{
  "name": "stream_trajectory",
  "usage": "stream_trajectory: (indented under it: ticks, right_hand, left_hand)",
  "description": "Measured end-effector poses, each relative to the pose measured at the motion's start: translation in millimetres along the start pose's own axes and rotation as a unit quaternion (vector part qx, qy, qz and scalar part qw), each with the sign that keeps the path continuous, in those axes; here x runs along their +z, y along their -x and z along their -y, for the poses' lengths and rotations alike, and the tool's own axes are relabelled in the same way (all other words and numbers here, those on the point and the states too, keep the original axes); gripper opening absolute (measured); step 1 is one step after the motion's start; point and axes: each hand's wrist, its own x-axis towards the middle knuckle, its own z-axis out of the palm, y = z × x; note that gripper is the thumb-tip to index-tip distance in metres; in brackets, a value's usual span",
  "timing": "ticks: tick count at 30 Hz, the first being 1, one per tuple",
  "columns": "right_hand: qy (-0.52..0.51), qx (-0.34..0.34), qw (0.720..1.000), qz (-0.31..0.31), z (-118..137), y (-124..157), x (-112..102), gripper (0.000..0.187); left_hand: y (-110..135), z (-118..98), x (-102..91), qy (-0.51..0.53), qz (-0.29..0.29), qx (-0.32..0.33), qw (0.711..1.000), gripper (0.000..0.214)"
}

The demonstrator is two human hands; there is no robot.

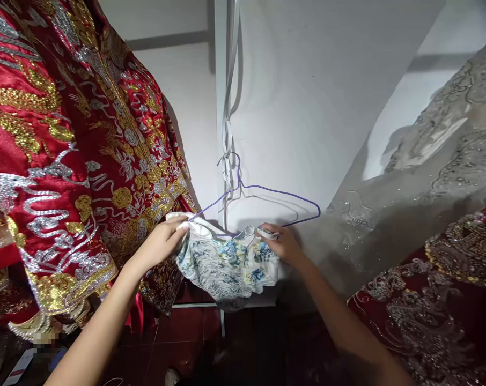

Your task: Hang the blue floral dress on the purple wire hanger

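Observation:
A small white garment with a blue and yellow flower print [227,265] hangs in a bunch from a thin purple wire hanger [275,194]. The hanger's hook sits on white cords [228,134] running down the white wall. My left hand [162,241] is closed on the garment's left top edge, where the hanger's left arm goes into the cloth. My right hand [281,242] pinches the cloth at its right top edge, just below the hanger's right arm.
A red robe with heavy gold and silver embroidery [66,150] hangs close on the left. Grey beaded lace [440,161] and dark red embroidered cloth [428,300] fill the right. Dark red floor tiles [186,332] lie below, with small items at the bottom left.

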Motion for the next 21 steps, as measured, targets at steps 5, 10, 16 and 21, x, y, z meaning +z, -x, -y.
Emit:
stream_trajectory:
  ticks: [5,10,16,21]
  right_hand:
    - [-0.027,-0.043,0.996,0.075,17.2,4.2,17.9,0.022]
    - [-0.004,-0.074,0.997,0.003,28.0,23.3,-1.2,0.046]
    - [0.141,-0.009,0.970,-0.199,30.0,21.1,-80.7,0.040]
    - [0.289,-0.175,0.939,-0.063,30.5,-2.2,-93.8,0.021]
  left_hand:
    - [-23.7,-29.0,2.3,0.028,-0.079,0.075,0.994,0.031]
    - [-40.4,-26.2,15.9,0.041,-0.080,0.090,0.992,0.049]
    - [-50.6,-16.1,-4.2,0.016,-0.089,0.105,0.990,0.043]
    - [-63.2,-12.2,0.7,0.050,-0.147,0.078,0.985,0.028]
